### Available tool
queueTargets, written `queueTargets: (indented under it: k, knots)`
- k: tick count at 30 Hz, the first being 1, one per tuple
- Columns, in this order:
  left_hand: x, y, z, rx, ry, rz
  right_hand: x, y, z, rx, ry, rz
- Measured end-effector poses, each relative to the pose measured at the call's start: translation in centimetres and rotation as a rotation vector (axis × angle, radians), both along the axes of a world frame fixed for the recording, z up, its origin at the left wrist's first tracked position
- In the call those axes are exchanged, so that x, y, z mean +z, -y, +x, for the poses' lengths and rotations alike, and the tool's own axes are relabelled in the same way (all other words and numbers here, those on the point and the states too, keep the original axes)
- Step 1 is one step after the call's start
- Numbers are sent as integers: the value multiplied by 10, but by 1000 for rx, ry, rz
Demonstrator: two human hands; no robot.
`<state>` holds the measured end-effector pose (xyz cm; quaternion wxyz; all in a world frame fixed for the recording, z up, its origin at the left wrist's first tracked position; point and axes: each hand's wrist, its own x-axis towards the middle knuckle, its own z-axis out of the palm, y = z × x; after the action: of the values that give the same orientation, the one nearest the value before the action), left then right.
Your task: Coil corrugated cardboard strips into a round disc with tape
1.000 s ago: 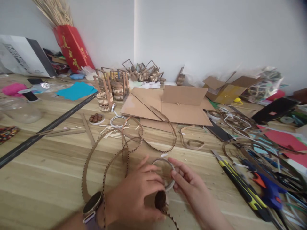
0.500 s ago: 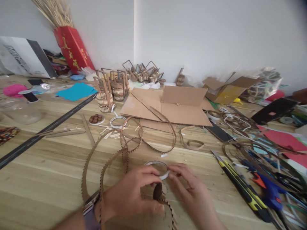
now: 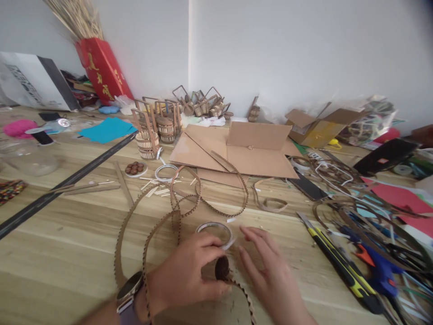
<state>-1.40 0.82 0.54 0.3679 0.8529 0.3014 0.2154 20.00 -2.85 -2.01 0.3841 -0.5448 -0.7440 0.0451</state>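
My left hand (image 3: 184,273) is curled, with thumb and fingers closed around a brown strip with notched edges (image 3: 246,298). At the strip's end, by the fingertips, is a small dark brown round piece (image 3: 222,268). Just beyond these fingers a roll of white tape (image 3: 214,224) lies close against them; whether they touch it I cannot tell. My right hand (image 3: 270,268) is to the right of the roll, fingers apart and holding nothing visible. Long notched strip loops (image 3: 118,239) curve over the table and past my left wrist.
Flattened cardboard (image 3: 206,151) lies ahead, with small woven baskets (image 3: 148,143) to its left. A dish of brown beads (image 3: 135,169) and another tape roll (image 3: 166,173) sit nearer. On the right are a yellow-black cutter (image 3: 338,259), a blue glue gun (image 3: 382,275) and coiled strips (image 3: 324,212).
My right hand has let go of the tape roll and drawn slightly away, its fingers spreading. The roll has shifted a little left. My left hand still holds the notched strip.
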Motion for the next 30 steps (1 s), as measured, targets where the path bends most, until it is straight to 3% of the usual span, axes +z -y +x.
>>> queueTargets:
  k: [6,16,24,30]
  knots:
    - [-1,3,1,-36,-18,21,-3,1,1,52,147,95]
    - [-2,5,6,-43,-100,38,-1,2,-1,26,317,59]
    - [-1,9,5,-85,29,84,14,-2,-4,30,-228,-366]
    - [-1,12,5,-63,81,103,25,-4,-7,-10,-516,-503]
